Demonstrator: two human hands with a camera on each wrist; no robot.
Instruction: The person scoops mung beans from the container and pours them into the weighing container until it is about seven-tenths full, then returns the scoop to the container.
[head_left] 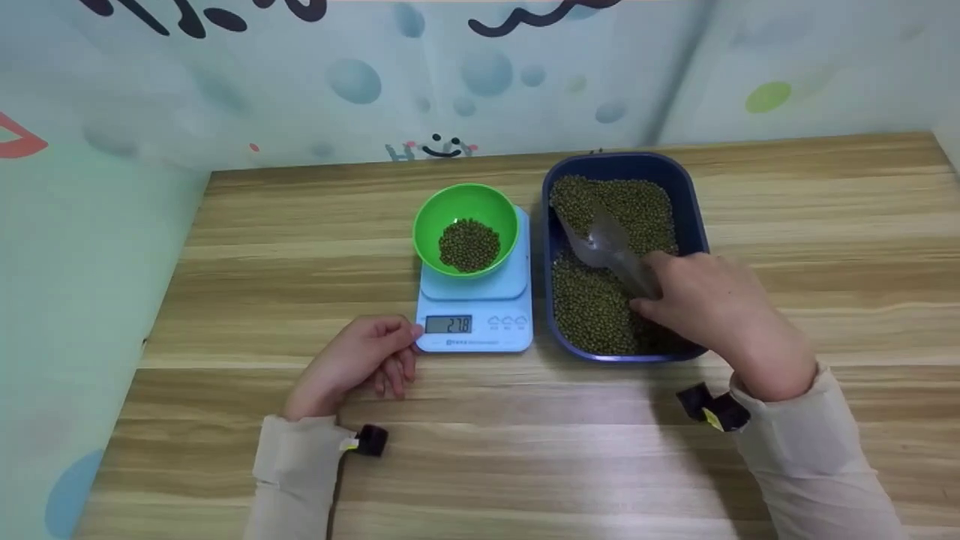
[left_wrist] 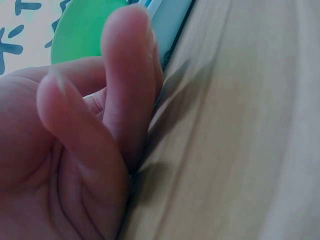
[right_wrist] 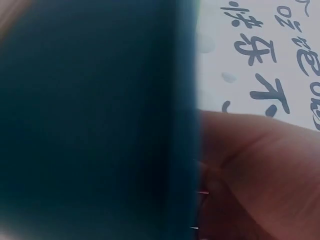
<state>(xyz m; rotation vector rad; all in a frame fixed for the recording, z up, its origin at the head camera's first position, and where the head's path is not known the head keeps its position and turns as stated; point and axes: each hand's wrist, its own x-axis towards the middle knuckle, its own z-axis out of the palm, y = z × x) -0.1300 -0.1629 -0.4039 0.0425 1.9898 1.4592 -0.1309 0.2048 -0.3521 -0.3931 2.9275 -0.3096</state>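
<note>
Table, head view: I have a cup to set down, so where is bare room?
Bare table lies left of the scale, beyond the left hand; right of the blue tub, beyond the right hand; and between the sleeves. Crowded: scale, bearing the green bowl, and tub, with a narrow strip between; the right hand reaches over the tub.

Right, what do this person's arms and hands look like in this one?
The left hand and right hand wear no gloves. The left sleeve and right sleeve are off-white and creased. Small black boxy devices with yellow patches sit at the left cuff and right cuff.
</note>
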